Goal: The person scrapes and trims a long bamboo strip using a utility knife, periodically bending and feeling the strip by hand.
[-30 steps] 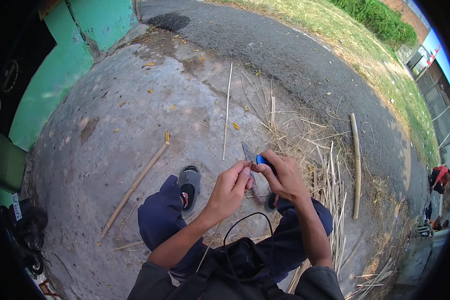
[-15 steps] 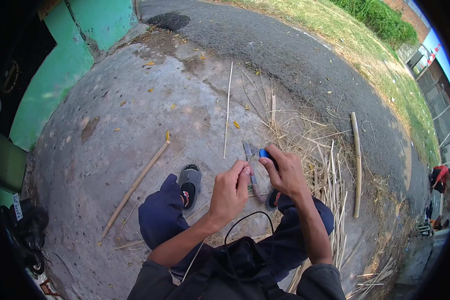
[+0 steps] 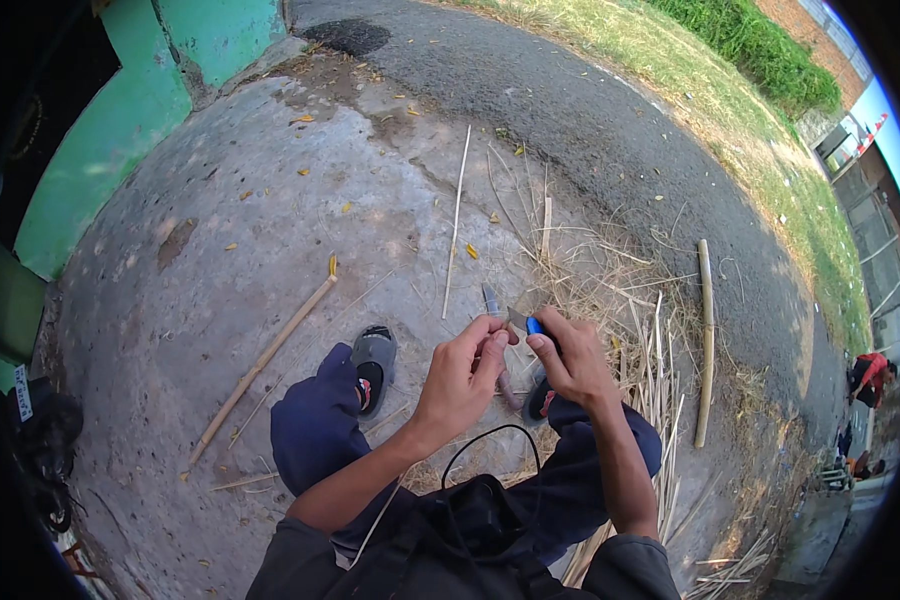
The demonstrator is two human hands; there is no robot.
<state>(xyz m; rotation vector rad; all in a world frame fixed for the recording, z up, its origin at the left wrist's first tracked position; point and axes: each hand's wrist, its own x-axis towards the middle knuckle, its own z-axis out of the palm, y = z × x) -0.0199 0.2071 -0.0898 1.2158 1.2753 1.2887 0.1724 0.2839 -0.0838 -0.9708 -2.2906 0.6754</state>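
My left hand (image 3: 462, 372) is closed in a pinch on a thin pale strip, mostly hidden by the fingers; it looks like bamboo. Below my left forearm a thin strip (image 3: 378, 527) shows, but I cannot tell whether it is the same piece. My right hand (image 3: 576, 362) grips a small knife by its blue handle (image 3: 536, 328). The knife's short blade (image 3: 517, 319) points left, close to the left fingertips. Between my feet lies a larger knife (image 3: 491, 298) with a long grey blade, partly hidden behind my hands.
Long split strips (image 3: 660, 400) and fine shavings (image 3: 580, 262) lie right of my feet. A pole (image 3: 705, 345) lies farther right, another stick (image 3: 260, 365) to the left, and a thin rod (image 3: 457, 220) ahead. A green wall (image 3: 100, 160) stands left; a person in red (image 3: 873, 375) is far right.
The small knife's blade has swung to point more to the left, nearer my left fingertips. Both hands stay close together, and the view has shifted slightly.
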